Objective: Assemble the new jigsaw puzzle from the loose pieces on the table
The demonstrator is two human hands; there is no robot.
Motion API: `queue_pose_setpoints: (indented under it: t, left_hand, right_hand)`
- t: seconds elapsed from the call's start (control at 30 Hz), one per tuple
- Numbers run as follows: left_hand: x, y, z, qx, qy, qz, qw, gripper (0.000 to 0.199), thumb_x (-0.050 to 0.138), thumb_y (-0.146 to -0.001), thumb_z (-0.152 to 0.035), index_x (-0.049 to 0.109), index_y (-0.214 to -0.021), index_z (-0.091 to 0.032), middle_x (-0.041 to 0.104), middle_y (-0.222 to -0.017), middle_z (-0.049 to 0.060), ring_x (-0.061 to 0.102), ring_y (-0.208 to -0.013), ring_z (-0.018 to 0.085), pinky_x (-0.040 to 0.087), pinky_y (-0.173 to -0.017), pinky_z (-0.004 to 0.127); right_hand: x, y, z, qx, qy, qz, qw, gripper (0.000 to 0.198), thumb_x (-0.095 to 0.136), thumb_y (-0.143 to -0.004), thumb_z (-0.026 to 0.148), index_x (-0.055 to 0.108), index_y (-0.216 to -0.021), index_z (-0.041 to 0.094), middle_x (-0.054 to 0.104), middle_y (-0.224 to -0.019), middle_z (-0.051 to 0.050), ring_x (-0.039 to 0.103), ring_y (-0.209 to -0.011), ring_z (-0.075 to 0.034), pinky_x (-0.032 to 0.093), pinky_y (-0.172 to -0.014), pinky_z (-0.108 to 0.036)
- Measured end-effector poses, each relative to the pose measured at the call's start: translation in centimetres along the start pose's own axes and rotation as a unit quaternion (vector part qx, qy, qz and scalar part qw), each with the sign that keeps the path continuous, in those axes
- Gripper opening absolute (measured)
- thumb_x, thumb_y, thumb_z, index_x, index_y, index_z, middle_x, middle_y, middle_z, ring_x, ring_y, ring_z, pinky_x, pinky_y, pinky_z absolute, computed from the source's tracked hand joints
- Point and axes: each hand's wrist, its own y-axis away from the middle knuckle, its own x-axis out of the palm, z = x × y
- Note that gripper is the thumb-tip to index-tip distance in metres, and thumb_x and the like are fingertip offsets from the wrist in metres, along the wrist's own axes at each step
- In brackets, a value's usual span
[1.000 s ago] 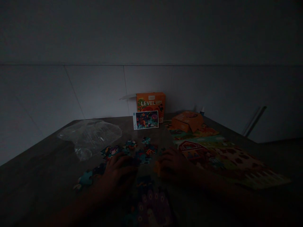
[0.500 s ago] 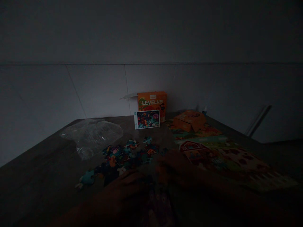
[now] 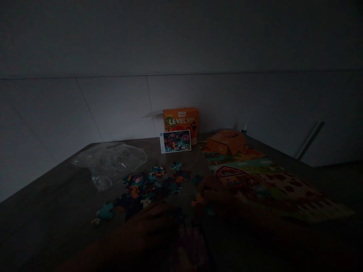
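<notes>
The light is very dim. My right hand is right of centre, its fingers bent down around an orange and teal puzzle piece. My left hand lies low over the table at the near edge of the loose puzzle pieces; its fingers are lost in the dark. Between the hands and nearer to me is a purple puzzle section with eye-like spots. A teal puzzle piece lies apart, left of my left hand.
A picture card leans against an orange box marked "LEVEL UP!". A crumpled clear plastic bag lies at left. On the right, a farm-scene puzzle bears another orange box. A small bottle stands behind.
My right hand has moved slightly right, and the orange and teal piece at its fingers shows more clearly. My left hand has barely moved. The view has shifted a little.
</notes>
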Motion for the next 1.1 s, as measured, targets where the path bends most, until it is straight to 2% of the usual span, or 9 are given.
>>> queue_pose_setpoints:
  t: [0.1, 0.23, 0.37, 0.47, 0.57, 0.7, 0.9, 1.0, 1.1]
  left_hand:
    - [0.6, 0.5, 0.2, 0.002, 0.000, -0.010, 1.000, 0.028, 0.053, -0.092, -0.012, 0.063, -0.118, -0.019, 0.069, -0.121, 0.009, 0.056, -0.124, 0.027, 0.046, -0.109, 0.042]
    - [0.7, 0.6, 0.3, 0.014, -0.013, -0.004, 1.000, 0.025, 0.051, -0.094, -0.013, 0.065, -0.115, -0.017, 0.069, -0.118, 0.010, 0.058, -0.119, 0.027, 0.049, -0.105, 0.041]
    - [0.3, 0.3, 0.2, 0.014, -0.004, -0.013, 1.000, 0.021, 0.053, -0.095, -0.016, 0.066, -0.110, -0.018, 0.071, -0.113, 0.009, 0.060, -0.115, 0.025, 0.050, -0.103, 0.039]
    - [0.4, 0.4, 0.3, 0.015, 0.011, -0.008, 1.000, 0.027, 0.053, -0.094, -0.017, 0.064, -0.118, -0.020, 0.071, -0.114, 0.009, 0.060, -0.116, 0.026, 0.050, -0.104, 0.040]
    - [0.8, 0.8, 0.6, 0.014, 0.011, 0.004, 1.000, 0.033, 0.053, -0.093, -0.016, 0.061, -0.125, -0.021, 0.069, -0.118, 0.010, 0.058, -0.120, 0.027, 0.049, -0.104, 0.041]
    - [0.6, 0.7, 0.4, 0.017, 0.017, 0.001, 1.000, 0.030, 0.053, -0.094, -0.016, 0.063, -0.121, -0.019, 0.068, -0.119, 0.010, 0.058, -0.119, 0.026, 0.047, -0.106, 0.042]
    - [-0.4, -0.2, -0.2, 0.012, 0.032, -0.005, 0.999, 0.025, 0.053, -0.091, -0.013, 0.065, -0.112, -0.019, 0.070, -0.111, 0.009, 0.063, -0.109, 0.024, 0.052, -0.100, 0.039]
    - [0.0, 0.3, 0.1, 0.014, 0.030, -0.013, 0.999, 0.029, 0.054, -0.092, -0.015, 0.063, -0.119, -0.021, 0.070, -0.115, 0.009, 0.062, -0.113, 0.025, 0.051, -0.101, 0.040]
    - [0.5, 0.7, 0.4, 0.016, 0.027, -0.004, 1.000, 0.033, 0.055, -0.093, -0.016, 0.060, -0.125, -0.021, 0.068, -0.122, 0.010, 0.059, -0.119, 0.026, 0.048, -0.104, 0.041]
  right_hand:
    - [-0.2, -0.1, 0.0, 0.008, 0.001, -0.006, 1.000, 0.027, 0.056, -0.092, 0.033, 0.056, -0.067, 0.022, 0.059, -0.077, -0.005, 0.057, -0.078, -0.019, 0.046, -0.072, -0.032]
    - [0.0, 0.0, -0.4, -0.001, -0.002, -0.029, 1.000, 0.026, 0.052, -0.093, 0.028, 0.058, -0.069, 0.021, 0.061, -0.079, -0.005, 0.058, -0.081, -0.019, 0.045, -0.073, -0.032]
    - [0.8, 0.4, -1.1, 0.031, 0.012, -0.016, 0.999, 0.013, 0.059, -0.088, 0.027, 0.065, -0.078, 0.024, 0.063, -0.088, -0.005, 0.058, -0.086, -0.021, 0.047, -0.075, -0.033]
    - [0.9, 0.4, -1.3, 0.018, 0.019, -0.010, 1.000, 0.008, 0.063, -0.086, 0.027, 0.070, -0.083, 0.026, 0.064, -0.098, -0.007, 0.058, -0.090, -0.022, 0.047, -0.076, -0.035]
    - [0.4, 0.1, -1.0, -0.039, 0.021, 0.005, 0.999, 0.018, 0.058, -0.088, 0.018, 0.073, -0.084, 0.027, 0.066, -0.096, -0.006, 0.059, -0.089, -0.021, 0.046, -0.079, -0.036]
    - [-0.5, -0.3, -0.6, -0.089, 0.022, 0.017, 0.996, 0.033, 0.049, -0.086, 0.009, 0.074, -0.096, 0.027, 0.069, -0.086, -0.005, 0.060, -0.086, -0.020, 0.046, -0.081, -0.037]
    - [-1.3, -0.5, 0.5, -0.069, -0.039, 0.034, 0.996, 0.038, 0.047, -0.081, 0.009, 0.074, -0.104, 0.023, 0.070, -0.088, -0.007, 0.060, -0.087, -0.022, 0.048, -0.079, -0.039]
    - [-1.8, -0.6, 1.0, -0.056, -0.062, 0.059, 0.995, 0.045, 0.047, -0.078, 0.008, 0.072, -0.112, 0.022, 0.071, -0.094, -0.007, 0.061, -0.089, -0.022, 0.048, -0.082, -0.041]
    - [-1.8, -0.7, 1.0, -0.056, -0.056, 0.054, 0.995, 0.037, 0.049, -0.082, 0.010, 0.071, -0.110, 0.021, 0.071, -0.094, -0.008, 0.061, -0.089, -0.022, 0.047, -0.081, -0.040]
